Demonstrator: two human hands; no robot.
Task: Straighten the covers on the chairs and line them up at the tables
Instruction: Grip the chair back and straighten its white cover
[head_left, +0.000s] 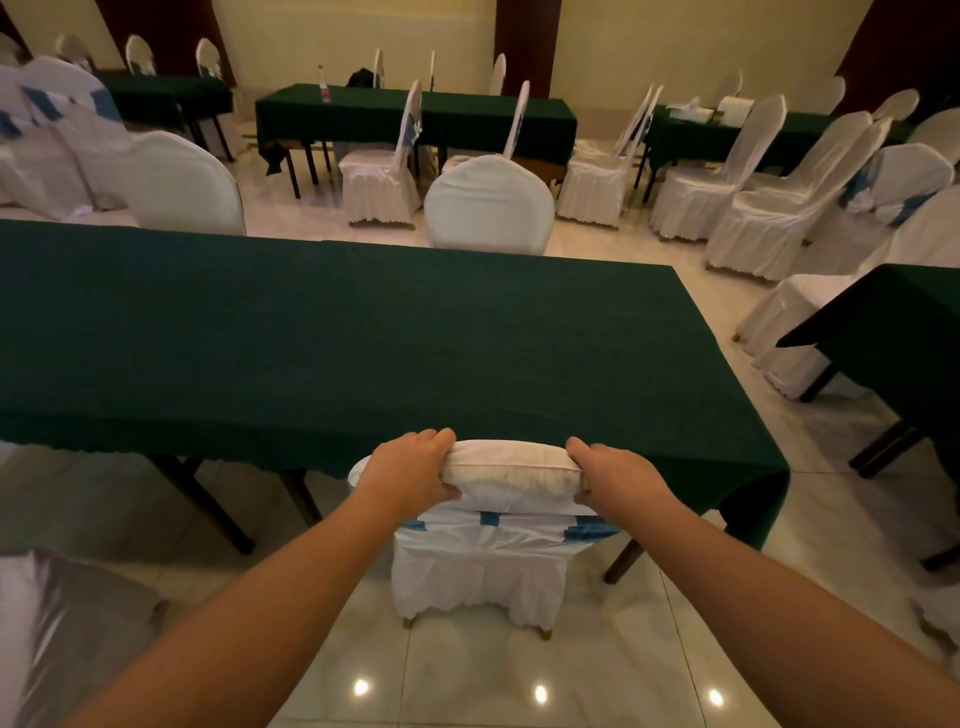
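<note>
Chairs on the far left (62, 130) are bunched together in a loose pile of white covers and blue sashes, not lined up at anything, so that corner looks like it's still waiting. Closer in, a shiny covered chair (57, 634) sits at the bottom left edge, angled away from the green counter (337, 338), can't really tell how tidy its cover is.

Middle of the shot is where the work is. The person's left hand (410, 467) is clamped over the left top corner of the chair back (511, 470), fingers wrapped over the front and thumb behind, and the right hand (615, 475) has the same closed grip on the right corner. So both hands are pinching the cover and frame at the top. That chair is tucked up against the near edge of the counter, seat under the cloth overhang, and it looks fairly square to it. The cover still bunches a bit under the blue sash (488, 518), so probably a tug or two left.

Across the counter, a white chair (488, 205) already faces in neatly.

Over to the right, a whole row of chairs (769, 208) leans at angles and sits well apart from the tables, so judging from this, most of the room is still to do.
</note>
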